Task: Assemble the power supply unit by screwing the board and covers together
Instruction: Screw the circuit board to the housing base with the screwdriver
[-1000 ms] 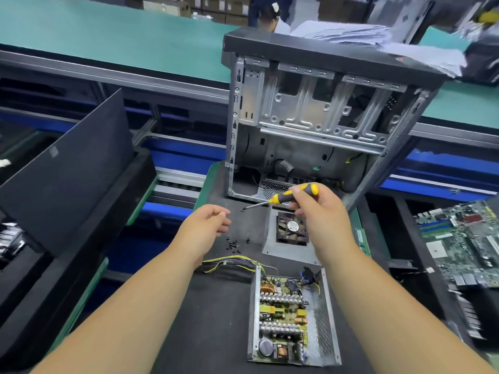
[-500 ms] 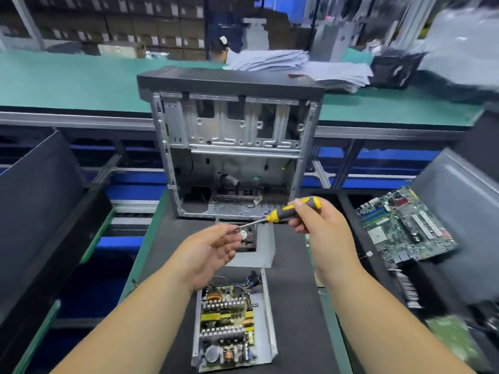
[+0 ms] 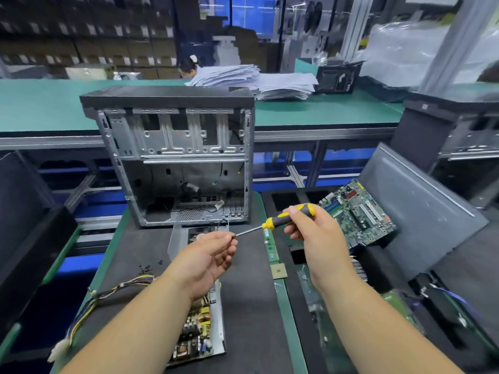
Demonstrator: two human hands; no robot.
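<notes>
My right hand (image 3: 313, 233) grips a yellow-and-black screwdriver (image 3: 286, 218) by its handle, shaft pointing left. My left hand (image 3: 213, 252) pinches something small at the shaft's tip; it is too small to make out. Below my left forearm lies the open power supply unit (image 3: 199, 336), its circuit board showing inside a grey metal tray, with a bundle of coloured wires (image 3: 89, 303) running off to the left. A grey metal cover with a fan (image 3: 178, 236) lies flat behind my left hand, partly hidden. Several small black screws (image 3: 147, 268) are scattered on the black mat.
An open, empty PC case (image 3: 172, 155) stands upright at the back of the mat. A green motherboard (image 3: 356, 211) leans at the right beside a grey side panel (image 3: 421, 209). A memory stick (image 3: 271, 247) and a CPU chip (image 3: 279, 271) lie near the mat's right edge.
The view has swung up and to the right. My left hand rose from the screws on the mat to the screwdriver's tip and now pinches there. My right hand kept its grip on the handle.
</notes>
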